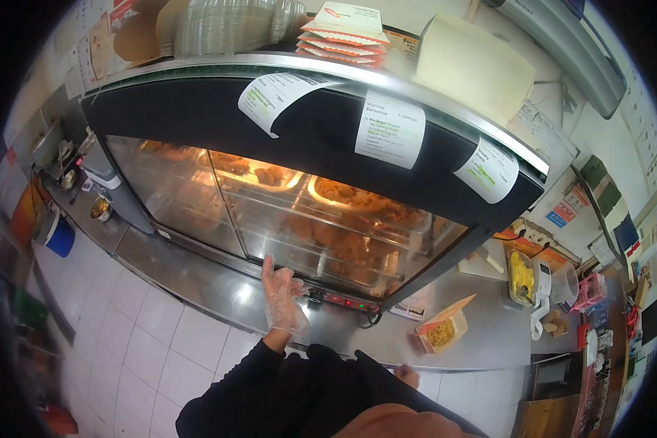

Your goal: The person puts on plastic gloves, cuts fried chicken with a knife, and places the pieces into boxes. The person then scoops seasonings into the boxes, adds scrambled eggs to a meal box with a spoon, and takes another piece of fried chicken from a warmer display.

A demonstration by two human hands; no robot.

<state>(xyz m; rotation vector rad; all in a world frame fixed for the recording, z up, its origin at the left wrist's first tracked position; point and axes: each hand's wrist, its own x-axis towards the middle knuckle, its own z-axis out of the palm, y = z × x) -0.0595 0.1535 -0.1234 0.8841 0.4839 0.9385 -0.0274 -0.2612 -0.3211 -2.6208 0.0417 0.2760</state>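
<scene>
Glass warmer door (336, 244), long side to side, is seen just past the left hand (282, 299), fingers partly spread; right hand (407, 376) is farther, fingers unclear.

The cabinet frame (314, 150) is black, the paper slips (389, 131) white with green highlighting.

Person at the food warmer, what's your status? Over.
Left hand: gloved, open, at the lower edge of the glass front. Right hand: low, grip unclear. Glass front: food visible behind. Paper slips: above, not covering it.
</scene>
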